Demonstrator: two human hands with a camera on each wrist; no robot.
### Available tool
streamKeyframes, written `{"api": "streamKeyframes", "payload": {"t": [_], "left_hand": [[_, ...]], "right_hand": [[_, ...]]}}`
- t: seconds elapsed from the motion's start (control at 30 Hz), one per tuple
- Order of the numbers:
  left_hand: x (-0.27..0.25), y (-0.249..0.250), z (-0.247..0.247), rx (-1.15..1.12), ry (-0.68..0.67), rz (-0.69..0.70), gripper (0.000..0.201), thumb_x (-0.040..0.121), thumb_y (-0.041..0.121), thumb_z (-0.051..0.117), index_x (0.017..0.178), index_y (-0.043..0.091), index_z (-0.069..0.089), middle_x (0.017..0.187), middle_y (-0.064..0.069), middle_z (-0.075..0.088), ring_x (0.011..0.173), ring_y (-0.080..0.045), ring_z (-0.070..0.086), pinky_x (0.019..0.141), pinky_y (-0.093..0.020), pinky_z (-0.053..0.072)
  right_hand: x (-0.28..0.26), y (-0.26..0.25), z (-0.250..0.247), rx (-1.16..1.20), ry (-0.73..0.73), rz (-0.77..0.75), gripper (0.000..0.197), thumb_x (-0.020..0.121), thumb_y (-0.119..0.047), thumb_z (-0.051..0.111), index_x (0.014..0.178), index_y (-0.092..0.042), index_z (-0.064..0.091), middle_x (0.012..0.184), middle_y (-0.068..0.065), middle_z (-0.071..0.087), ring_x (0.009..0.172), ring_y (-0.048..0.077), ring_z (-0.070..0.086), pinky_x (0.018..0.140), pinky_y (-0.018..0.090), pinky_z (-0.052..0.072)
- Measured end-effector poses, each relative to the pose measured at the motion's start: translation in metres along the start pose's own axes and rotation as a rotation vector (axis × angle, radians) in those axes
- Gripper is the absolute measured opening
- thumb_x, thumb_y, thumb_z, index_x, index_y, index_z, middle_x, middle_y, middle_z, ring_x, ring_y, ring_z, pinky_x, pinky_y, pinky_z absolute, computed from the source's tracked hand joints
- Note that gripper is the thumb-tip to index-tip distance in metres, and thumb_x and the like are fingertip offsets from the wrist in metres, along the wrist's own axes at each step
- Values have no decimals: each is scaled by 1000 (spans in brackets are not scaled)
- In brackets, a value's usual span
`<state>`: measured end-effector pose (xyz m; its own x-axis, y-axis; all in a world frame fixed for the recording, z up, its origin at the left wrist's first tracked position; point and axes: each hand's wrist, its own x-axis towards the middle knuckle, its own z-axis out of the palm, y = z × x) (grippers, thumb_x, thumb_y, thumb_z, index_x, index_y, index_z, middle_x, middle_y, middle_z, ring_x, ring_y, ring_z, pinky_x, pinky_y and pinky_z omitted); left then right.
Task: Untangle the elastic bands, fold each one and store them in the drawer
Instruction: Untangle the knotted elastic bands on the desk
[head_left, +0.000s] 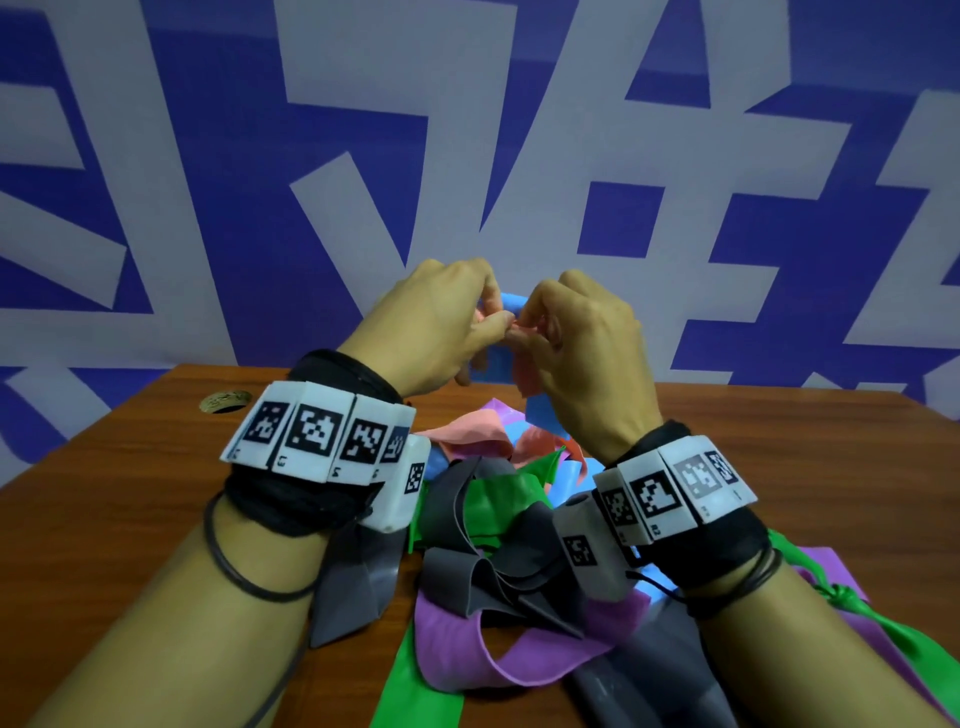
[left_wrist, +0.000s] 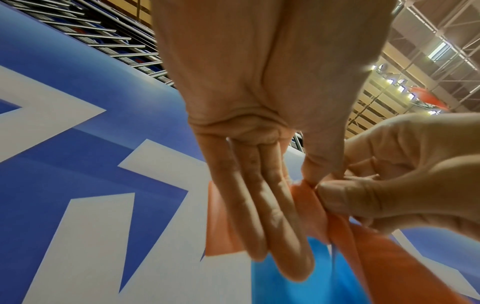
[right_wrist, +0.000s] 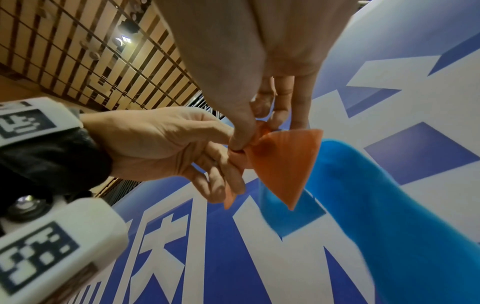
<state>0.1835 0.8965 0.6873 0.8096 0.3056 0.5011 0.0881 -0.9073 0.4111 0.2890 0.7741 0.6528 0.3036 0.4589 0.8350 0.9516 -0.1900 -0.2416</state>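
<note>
Both hands are raised above the table, pinching a knotted part of an orange elastic band (left_wrist: 306, 197) between them. My left hand (head_left: 441, 327) holds it with thumb and forefinger while its other fingers (left_wrist: 265, 218) lie straight along the band. My right hand (head_left: 576, 338) pinches the same knot (right_wrist: 259, 135) from the other side. A blue band (right_wrist: 376, 205) is tangled with the orange one and hangs beside it. Below my wrists lies a tangled heap of grey (head_left: 483, 566), green (head_left: 498, 499), purple (head_left: 467, 644), pink and blue bands. No drawer is in view.
The wooden table (head_left: 130, 467) has a round cable hole (head_left: 224, 401) at its back left. A blue and white patterned wall (head_left: 467, 130) stands right behind the table. A green band with a knot (head_left: 841, 597) trails off to the right.
</note>
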Motion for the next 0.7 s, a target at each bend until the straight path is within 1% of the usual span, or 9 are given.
{"api": "streamKeyframes", "payload": {"t": [0.07,0.13,0.2,0.3,0.37,0.43,0.5,0.6,0.7], "left_hand": [[0,1,0,54,13,27,14,99,33,53,93,21,55,66,3,71,54,-11,68,72,-43,59],[1,2,0,140,35,58,13,100,30,50,95,21,56,65,4,70,60,-12,68,73,-42,58],[1,1,0,161,51,67,11,100,27,48,95,20,55,63,3,70,64,-14,67,73,-42,57],[2,0,-1,42,31,71,10,100,18,47,95,14,54,62,0,70,60,-13,68,71,-43,58],[2,1,-2,-1,43,80,12,100,14,44,95,11,55,62,-2,70,57,-14,68,68,-42,58],[1,3,-4,-51,70,64,17,97,7,40,92,9,56,60,-6,68,51,-18,67,60,-40,58],[0,5,-6,-90,93,45,20,94,3,39,89,10,56,58,-6,67,46,-19,66,54,-38,58],[0,4,-12,-65,125,82,18,99,8,43,92,12,59,57,-2,67,47,-15,66,55,-34,58],[-1,3,-12,-77,115,111,18,103,20,45,94,13,59,64,0,69,49,-14,66,60,-35,58]], "right_hand": [[-1,-2,1,-25,14,-29,18,84,-23,72,79,-11,59,79,2,48,69,30,50,53,40,40],[-1,-5,0,-17,33,-71,19,84,-23,69,77,-10,58,77,4,49,69,27,48,53,39,38],[1,-7,-1,-2,47,-104,19,83,-19,70,75,-10,56,75,3,50,69,25,47,55,39,38],[3,-6,-4,92,57,-106,20,84,-16,73,73,-10,56,72,-3,48,65,17,43,57,31,36],[5,-7,-8,220,55,-88,19,82,-13,73,72,-7,58,70,0,50,63,16,45,57,31,40],[5,-11,-13,340,48,-72,18,80,-11,73,72,-4,59,70,5,52,65,20,49,59,34,43],[6,-14,-15,387,54,-43,18,80,-12,73,72,-5,59,70,6,54,66,19,50,59,34,45],[5,-15,-12,359,78,23,19,84,-18,74,74,-9,60,68,1,54,66,17,51,59,32,48],[5,-9,-7,246,48,76,19,87,-27,72,78,-14,61,67,-8,54,64,15,52,62,39,49]]}}
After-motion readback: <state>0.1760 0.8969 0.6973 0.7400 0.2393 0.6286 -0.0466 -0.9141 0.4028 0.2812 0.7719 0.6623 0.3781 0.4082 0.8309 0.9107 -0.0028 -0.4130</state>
